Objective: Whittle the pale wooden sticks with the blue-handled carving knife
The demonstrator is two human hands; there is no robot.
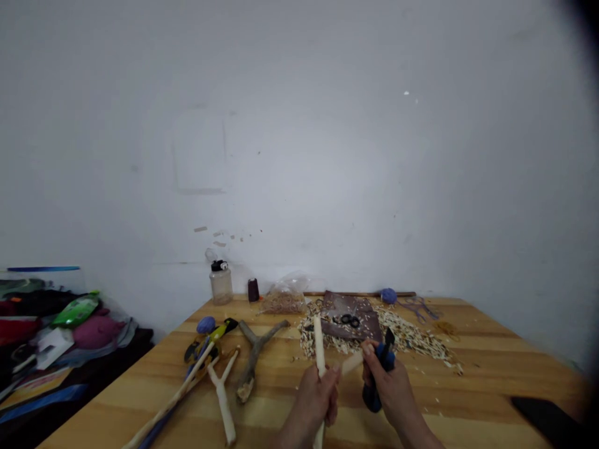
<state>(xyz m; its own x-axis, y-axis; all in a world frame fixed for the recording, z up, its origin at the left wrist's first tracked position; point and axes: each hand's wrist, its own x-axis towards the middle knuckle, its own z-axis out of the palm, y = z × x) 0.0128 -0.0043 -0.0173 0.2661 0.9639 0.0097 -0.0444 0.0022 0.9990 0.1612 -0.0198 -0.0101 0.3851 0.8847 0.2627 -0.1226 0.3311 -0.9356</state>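
My left hand [312, 396] is closed around a peeled, pale forked stick [319, 346], just where it branches. One prong points up and away; the other slants right to the fingers of my right hand [390, 383]. That hand is wrapped round a blue-and-black-handled hand tool [373, 396], whose dark tip angles up past the knuckles. Its kind and cutting edge are not clear. Beyond both hands, wood shavings [407, 333] lie scattered around a dark brown cloth [330, 305], with black-handled scissors [349, 320] on it.
To the left lie a peeled forked stick [222, 399], a bark-covered forked branch [256, 355] and a long pale stick [173, 399]. A bottle [221, 287], dark thread spool [253, 290] and plastic bag [285, 296] stand along the wall. A dark flat object [545, 418] lies right.
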